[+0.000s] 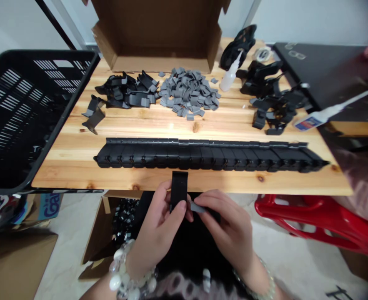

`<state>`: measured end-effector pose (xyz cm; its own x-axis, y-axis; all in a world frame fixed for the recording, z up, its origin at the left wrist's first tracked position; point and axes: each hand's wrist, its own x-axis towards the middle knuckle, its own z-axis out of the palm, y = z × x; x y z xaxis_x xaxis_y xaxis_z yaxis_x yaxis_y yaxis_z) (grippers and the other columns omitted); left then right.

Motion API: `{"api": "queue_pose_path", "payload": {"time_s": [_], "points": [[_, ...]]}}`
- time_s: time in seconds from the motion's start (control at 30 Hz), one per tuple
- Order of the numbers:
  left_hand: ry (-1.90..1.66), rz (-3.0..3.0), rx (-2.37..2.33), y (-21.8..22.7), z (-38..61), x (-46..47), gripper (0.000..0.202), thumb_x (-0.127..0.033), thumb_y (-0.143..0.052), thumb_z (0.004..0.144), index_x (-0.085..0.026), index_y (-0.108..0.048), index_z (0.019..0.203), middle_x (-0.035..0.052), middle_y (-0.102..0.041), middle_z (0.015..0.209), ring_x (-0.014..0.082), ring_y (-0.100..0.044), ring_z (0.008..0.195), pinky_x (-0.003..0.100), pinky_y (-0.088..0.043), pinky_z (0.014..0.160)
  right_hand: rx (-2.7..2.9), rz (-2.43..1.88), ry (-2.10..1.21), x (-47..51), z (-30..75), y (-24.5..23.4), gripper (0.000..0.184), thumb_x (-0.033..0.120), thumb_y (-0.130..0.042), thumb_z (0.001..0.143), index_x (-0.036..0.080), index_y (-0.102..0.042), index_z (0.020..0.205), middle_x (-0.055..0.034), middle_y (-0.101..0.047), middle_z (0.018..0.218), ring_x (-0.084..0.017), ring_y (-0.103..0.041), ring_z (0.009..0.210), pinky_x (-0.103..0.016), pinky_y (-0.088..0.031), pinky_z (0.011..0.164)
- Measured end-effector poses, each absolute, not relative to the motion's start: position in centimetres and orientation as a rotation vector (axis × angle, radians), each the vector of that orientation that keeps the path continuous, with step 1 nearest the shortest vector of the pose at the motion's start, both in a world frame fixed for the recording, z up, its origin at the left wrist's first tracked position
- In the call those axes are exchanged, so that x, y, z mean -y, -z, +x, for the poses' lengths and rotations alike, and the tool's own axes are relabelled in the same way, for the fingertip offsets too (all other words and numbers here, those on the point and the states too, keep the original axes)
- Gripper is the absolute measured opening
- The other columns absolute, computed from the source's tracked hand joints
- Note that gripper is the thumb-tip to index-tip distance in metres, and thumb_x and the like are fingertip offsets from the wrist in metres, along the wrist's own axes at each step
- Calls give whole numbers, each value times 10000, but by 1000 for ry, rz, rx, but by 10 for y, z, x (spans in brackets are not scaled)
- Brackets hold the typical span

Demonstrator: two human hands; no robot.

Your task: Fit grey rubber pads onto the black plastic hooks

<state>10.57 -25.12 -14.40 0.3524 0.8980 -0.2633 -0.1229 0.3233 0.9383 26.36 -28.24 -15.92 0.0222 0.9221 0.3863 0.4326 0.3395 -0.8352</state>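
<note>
Black plastic clip (179,191) stands upright just above the person's hands, held over the front edge of the table. The left hand (158,221) grips its lower end, with the fingers closed behind it and the thumb pressed on the front. The right hand (224,221) is closed in a pinch on a small gray pad (197,207), holding it against the clip's side. A beaded bracelet (130,271) circles the left wrist, and a thinner bracelet (260,285) circles the right.

Below the table, an open cardboard box (101,237) holds more black pieces, and a red plastic stool (321,221) stands to the right. On the wooden table (68,154), a long row of black clips (209,155) lies nearest the hands. Beyond it are two loose clips (93,113), a heap of black clips (124,91), a pile of gray pads (188,91), and a white glue bottle (230,74). More black clips (274,104) lie to the right, beside a glue tube (321,114). A black basket (24,116) tilts over the left side, and an open cardboard carton (158,37) sits at the far edge.
</note>
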Motion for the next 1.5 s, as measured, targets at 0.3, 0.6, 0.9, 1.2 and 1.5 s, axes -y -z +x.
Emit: {"api": "queue_pose_path", "payload": {"time_s": [0.3,0.6,0.9,1.2,1.5], "points": [[-779,995,-930,150,103,253,212,-287,-544,973,-219,-483,1164,14,-649,963,102,-635,803,214,-521,774,1549,-1308,-691,274,268,155,173,62,-655,843,212,-699,918,16,-727,835,-93,-690,760,-158,-552,700],[-772,958,-956,146,104,252,230,-307,-555,961,-199,-484,1151,39,-613,995,123,-653,763,263,-528,749,1341,-1463,-741,273,270,153,66,150,-709,814,214,-706,829,6,-722,750,-128,-680,639,-198,-557,568],[-725,962,-910,146,108,254,251,-306,-535,962,-194,-455,1172,48,-558,1013,80,-580,658,237,-508,656,1271,-1341,-746,255,265,149,108,141,-718,824,247,-722,842,-16,-686,1100,-163,-658,1024,-301,-551,911],[-699,985,-882,150,104,259,224,-284,-489,989,-216,-435,1196,33,-541,988,74,-556,684,218,-491,669,1332,-1357,-765,255,260,147,100,145,-738,798,241,-743,822,-28,-700,1079,-175,-683,956,-302,-590,831],[-706,970,-886,151,107,258,222,-286,-503,981,-223,-439,1184,23,-547,935,96,-555,684,244,-505,672,1374,-1409,-666,256,256,147,100,131,-719,803,231,-734,803,-34,-706,1059,-187,-683,962,-317,-599,833]]}}
